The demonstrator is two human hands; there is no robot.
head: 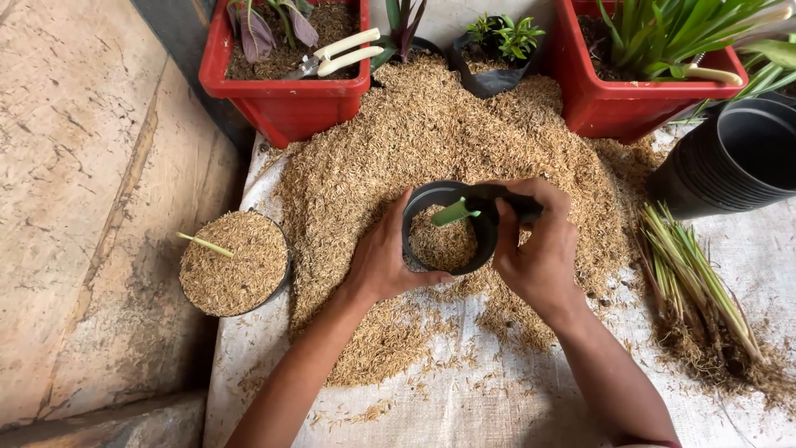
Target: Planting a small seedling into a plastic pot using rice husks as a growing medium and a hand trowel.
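A small black pot (424, 202), partly filled with rice husk, sits on a large heap of husk (431, 141). My left hand (383, 259) grips the pot's left wall and rim. Over the right rim, my right hand (537, 245) pinches a green cutting (455, 212) that leans into the pot, its tip pointing left.
To the left stands a filled black pot (235, 264) with a pale cutting stuck in it. Red planters sit at the back left (286, 83) and back right (622, 91); shears (340, 51) lie in the left one. Stacked black pots (730, 158) and bare-root plants (696, 282) lie right.
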